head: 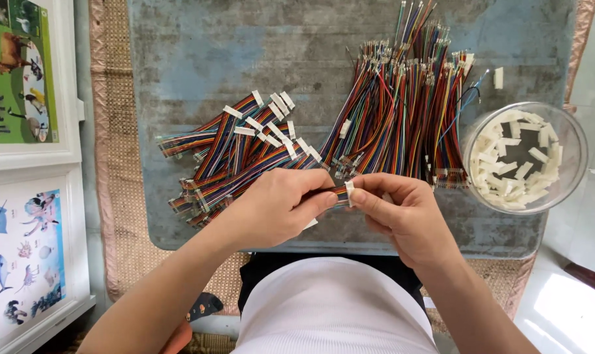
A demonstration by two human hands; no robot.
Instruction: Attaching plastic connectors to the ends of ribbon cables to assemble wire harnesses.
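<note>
Looking down from the head view, the single view on file:

Item 1. Left hand is closing around a short ribbon of multicoloured wires, pinching it near its end, just below the landmark, the large loose heap of unfinished wire bundles lying at the middle of the bench.

Item 2. Right hand is gripping a small white connector housing between thumb and forefinger, touching the wire ends held by the left hand. Both hands are clenched on their pieces, meeting just below the heap.

Item 3. Finished cables with white housings fitted are lying fanned out to the left of the heap, touching its lower edge.

Item 4. Clear round tub is holding loose white housings, standing just right of the heap. One stray housing is lying above the tub.

Item 5. Woven mat is showing under the bench, well left of the heap; picture charts of animals are lying beyond it.

Judged step: seating the wire terminals into the housing appears to be in progress. The following move would seem to be calling for keeping the wires flat and aligned while pressing squarely, since a skewed push could be bending the small terminals.
</note>
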